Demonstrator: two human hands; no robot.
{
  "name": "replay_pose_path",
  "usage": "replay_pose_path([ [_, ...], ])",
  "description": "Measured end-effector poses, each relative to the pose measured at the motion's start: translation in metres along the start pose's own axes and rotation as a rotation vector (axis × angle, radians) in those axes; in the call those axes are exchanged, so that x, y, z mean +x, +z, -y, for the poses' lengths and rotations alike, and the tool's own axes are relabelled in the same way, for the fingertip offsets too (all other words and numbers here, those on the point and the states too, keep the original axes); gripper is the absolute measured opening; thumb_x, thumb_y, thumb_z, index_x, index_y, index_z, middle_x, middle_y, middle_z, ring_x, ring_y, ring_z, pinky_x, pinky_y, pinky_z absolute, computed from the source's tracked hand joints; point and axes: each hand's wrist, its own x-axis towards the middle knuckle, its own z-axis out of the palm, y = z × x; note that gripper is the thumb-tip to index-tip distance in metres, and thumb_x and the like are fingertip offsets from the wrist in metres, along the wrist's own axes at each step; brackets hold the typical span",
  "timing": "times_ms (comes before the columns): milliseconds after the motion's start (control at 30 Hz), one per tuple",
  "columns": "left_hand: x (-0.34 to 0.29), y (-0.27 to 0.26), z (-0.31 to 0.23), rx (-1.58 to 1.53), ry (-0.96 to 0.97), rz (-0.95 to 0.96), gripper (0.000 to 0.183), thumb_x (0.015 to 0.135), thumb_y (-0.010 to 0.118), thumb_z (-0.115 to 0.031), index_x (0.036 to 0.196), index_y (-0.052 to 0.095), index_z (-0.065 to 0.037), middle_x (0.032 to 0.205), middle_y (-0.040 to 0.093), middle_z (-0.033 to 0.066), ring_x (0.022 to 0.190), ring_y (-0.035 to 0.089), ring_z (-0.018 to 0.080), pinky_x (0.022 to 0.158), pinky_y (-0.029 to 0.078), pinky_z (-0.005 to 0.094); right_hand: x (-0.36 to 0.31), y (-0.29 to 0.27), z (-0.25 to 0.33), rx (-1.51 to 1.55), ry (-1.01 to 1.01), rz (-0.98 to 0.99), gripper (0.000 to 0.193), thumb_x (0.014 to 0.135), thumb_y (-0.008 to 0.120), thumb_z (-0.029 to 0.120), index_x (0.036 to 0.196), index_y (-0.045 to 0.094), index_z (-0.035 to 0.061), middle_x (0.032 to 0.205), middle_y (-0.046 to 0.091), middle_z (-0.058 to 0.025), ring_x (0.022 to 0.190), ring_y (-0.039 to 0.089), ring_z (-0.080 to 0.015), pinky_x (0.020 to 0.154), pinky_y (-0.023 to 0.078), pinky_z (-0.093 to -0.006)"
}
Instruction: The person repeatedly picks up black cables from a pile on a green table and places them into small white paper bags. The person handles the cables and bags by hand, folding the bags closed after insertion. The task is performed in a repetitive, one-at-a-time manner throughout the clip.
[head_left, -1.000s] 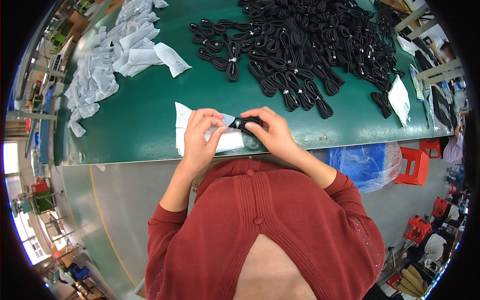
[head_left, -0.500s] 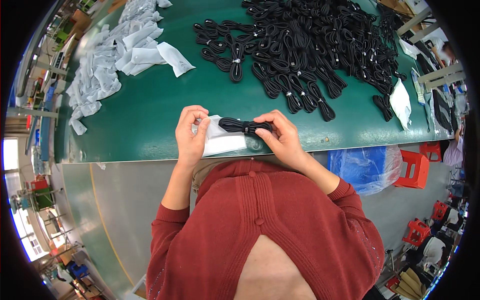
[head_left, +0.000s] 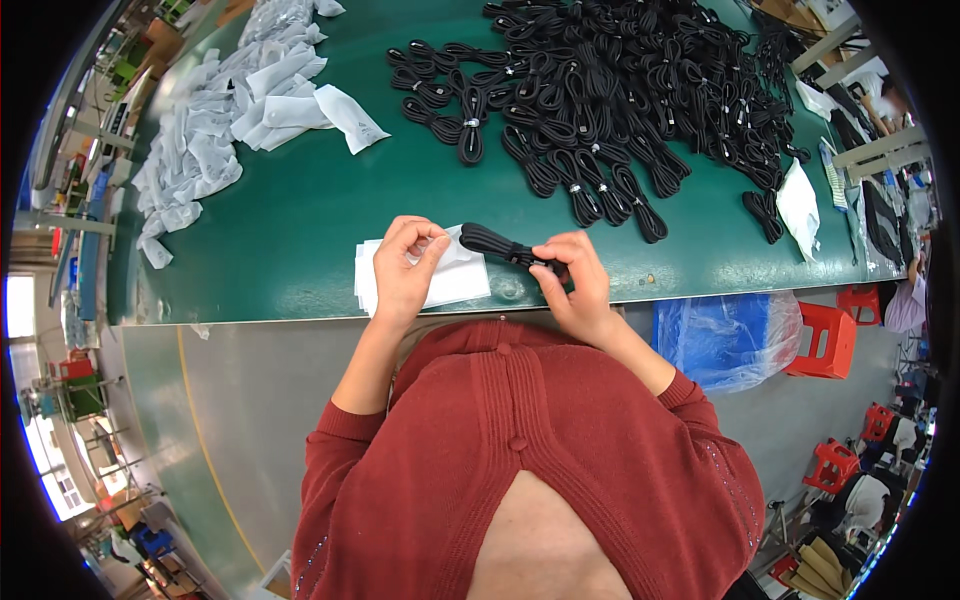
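Observation:
At the near edge of the green table, my right hand [head_left: 578, 278] pinches a coiled black cable [head_left: 495, 246] by its right end. Its free end points left and slightly away from me. My left hand [head_left: 406, 272] is closed, thumb against fingers, on the edge of a thin white bag [head_left: 458, 252]. The cable's left end is beside the bag's right edge; I cannot tell whether they touch. Beneath the left hand lies a small stack of flat white bags [head_left: 455, 287], partly hidden by the hand.
A heap of coiled black cables [head_left: 610, 90] spreads over the far right of the table [head_left: 300, 220]. Filled white bags [head_left: 205, 140] are piled at the far left. Below the table's right side stand a plastic-covered blue container [head_left: 715, 340] and a red stool [head_left: 825, 338].
My left hand has shifted right, uncovering more of the bag stack. The cable in my right hand has moved slightly right and tilted, its left end now higher than its right.

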Motion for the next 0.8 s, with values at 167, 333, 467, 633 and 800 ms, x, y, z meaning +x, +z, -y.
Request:
replay_pose_path([
  [167,0.0,0.002,0.001,-0.033,-0.044,0.023,0.01,0.086,0.071,-0.01,0.089,0.067,-0.001,0.093,0.061,0.0041,0.08,0.054,0.0118,0.075,0.045,0.025,-0.007,0.006,-0.007,-0.136,-0.212,0.009,0.033,0.077,0.072,-0.006,0.107,0.062,0.0044,0.091,0.058,-0.0113,0.073,0.059,-0.0259,0.056,0.05,-0.0323],
  [333,-0.001,0.0,0.006,-0.052,-0.07,0.06,0.011,0.086,0.071,-0.01,0.089,0.067,-0.001,0.094,0.061,0.0041,0.081,0.054,0.0119,0.076,0.045,0.0253,-0.005,0.001,-0.012,-0.217,-0.319,0.08,0.039,0.068,0.072,-0.006,0.103,0.065,0.0078,0.093,0.058,-0.0102,0.071,0.056,-0.0246,0.061,0.047,-0.0348],
  [467,-0.002,0.0,0.003,-0.02,-0.056,0.093,0.011,0.086,0.071,-0.01,0.09,0.066,0.0,0.094,0.061,0.0044,0.083,0.055,0.013,0.077,0.045,0.0257,0.004,-0.006,-0.007,-0.197,-0.413,0.193,0.036,0.066,0.071,-0.006,0.099,0.067,0.0086,0.095,0.058,-0.0089,0.073,0.055,-0.0239,0.063,0.045,-0.0356],
  [633,-0.005,0.001,-0.002,-0.011,-0.013,0.127,0.009,0.086,0.071,-0.008,0.089,0.066,-0.001,0.095,0.061,0.0043,0.086,0.055,0.0128,0.077,0.044,0.0259,0.005,0.002,-0.015,-0.126,-0.297,0.186,0.029,0.073,0.068,-0.004,0.098,0.068,0.0097,0.098,0.058,-0.0075,0.075,0.056,-0.0236,0.064,0.045,-0.0345],
  [800,-0.005,0.0,-0.013,0.085,0.1,0.135,0.007,0.084,0.071,-0.007,0.087,0.066,-0.003,0.097,0.062,0.0053,0.09,0.056,0.0154,0.08,0.044,0.0292,0.011,0.011,-0.001,0.461,0.799,0.119,0.017,0.094,0.065,0.009,0.109,0.061,0.0018,0.084,0.059,-0.003,0.058,0.051,-0.0079,0.05,0.039,-0.0224],
])
